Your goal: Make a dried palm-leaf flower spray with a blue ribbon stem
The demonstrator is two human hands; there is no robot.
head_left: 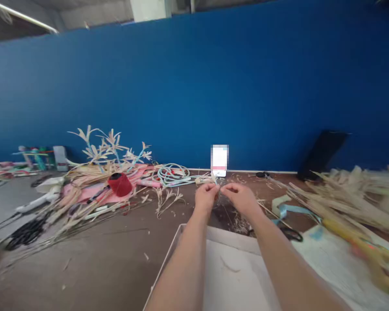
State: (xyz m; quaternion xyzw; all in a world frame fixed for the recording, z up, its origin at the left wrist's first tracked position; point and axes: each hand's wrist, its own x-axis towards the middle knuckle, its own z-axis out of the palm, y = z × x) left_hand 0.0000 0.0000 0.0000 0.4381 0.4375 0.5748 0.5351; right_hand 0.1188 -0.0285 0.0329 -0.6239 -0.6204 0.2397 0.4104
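Note:
My left hand point(206, 197) pinches what looks like a thin light blue stem. A small pale straw-like flower point(208, 178) sits just above those fingertips. Close by on the right, my right hand point(240, 198) has thumb and forefinger pressed together; anything between them is too fine to make out. Both hands are held over the far side of a white shallow box point(233, 276). To their left lie a coil of light blue cord point(173, 175) and a loose pale dried spray point(168, 201) on the dark table.
Finished-looking straw flowers point(112, 142) stand at the left, behind a red thread cone point(120, 185). A lit phone screen point(219, 157) is against the blue partition point(194, 86). Dried husk strips point(350, 203), scissors point(290, 234) and a yellow tool point(356, 237) lie right.

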